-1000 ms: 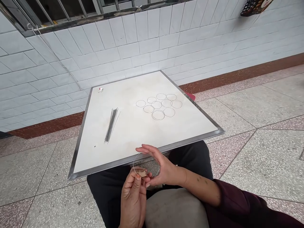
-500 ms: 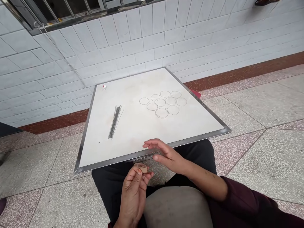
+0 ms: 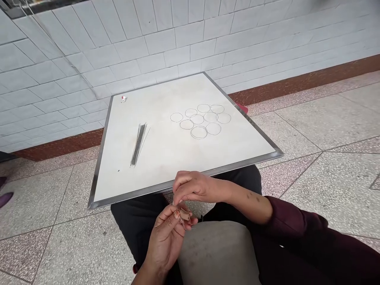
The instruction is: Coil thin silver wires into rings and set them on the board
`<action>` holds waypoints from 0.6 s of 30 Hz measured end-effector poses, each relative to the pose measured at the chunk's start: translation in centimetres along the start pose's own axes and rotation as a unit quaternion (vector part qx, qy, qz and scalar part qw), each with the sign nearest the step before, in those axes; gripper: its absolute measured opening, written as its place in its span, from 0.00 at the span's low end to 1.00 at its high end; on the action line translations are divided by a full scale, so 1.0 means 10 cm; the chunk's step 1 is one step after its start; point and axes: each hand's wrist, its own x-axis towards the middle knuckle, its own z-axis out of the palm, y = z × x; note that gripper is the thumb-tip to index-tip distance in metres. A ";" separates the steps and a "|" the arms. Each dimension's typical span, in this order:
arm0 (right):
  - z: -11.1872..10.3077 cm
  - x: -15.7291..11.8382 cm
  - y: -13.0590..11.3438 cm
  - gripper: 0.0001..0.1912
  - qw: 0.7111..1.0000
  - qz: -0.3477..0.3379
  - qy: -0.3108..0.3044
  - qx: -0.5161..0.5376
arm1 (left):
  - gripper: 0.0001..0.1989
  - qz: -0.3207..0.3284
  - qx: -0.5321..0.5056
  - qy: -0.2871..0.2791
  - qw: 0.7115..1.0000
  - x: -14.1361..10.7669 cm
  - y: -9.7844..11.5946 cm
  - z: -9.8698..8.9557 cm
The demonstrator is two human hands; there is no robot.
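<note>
Below the table's near edge, my left hand (image 3: 169, 233) pinches a small tan block (image 3: 185, 215) together with thin wire. My right hand (image 3: 194, 188) is just above it, its thumb and fingertips closed at the wire (image 3: 177, 206) by my left fingertips. Several thin wire rings (image 3: 197, 119) lie on the right half of the white table (image 3: 160, 158), some overlapping. On the left half rests a bundle of straight thin wires (image 3: 138, 145), with one strand slightly apart.
A small red and white object (image 3: 124, 99) sits near the table's far left corner. The metal-edged table stands against a white tiled wall (image 3: 160, 43). My dark-trousered legs are under its near edge. A purple shoe (image 3: 6, 199) shows at far left.
My right hand has come down and left, and its spread fingers have closed at the wire by my left hand. The wire loop that stood out around the block looks smaller. The view has tilted slightly down.
</note>
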 end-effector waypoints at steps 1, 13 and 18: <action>-0.01 0.00 0.00 0.13 1.000 -0.002 -0.003 0.002 | 0.06 -0.005 -0.005 0.004 1.000 0.00 0.00 0.01; -0.05 0.06 0.01 0.13 0.997 -0.020 -0.041 -0.059 | 0.05 -0.021 -0.028 0.031 0.999 0.01 0.01 0.00; -0.04 0.06 0.04 0.12 0.992 -0.021 -0.070 -0.105 | 0.05 -0.033 -0.040 0.065 0.997 0.03 -0.02 -0.02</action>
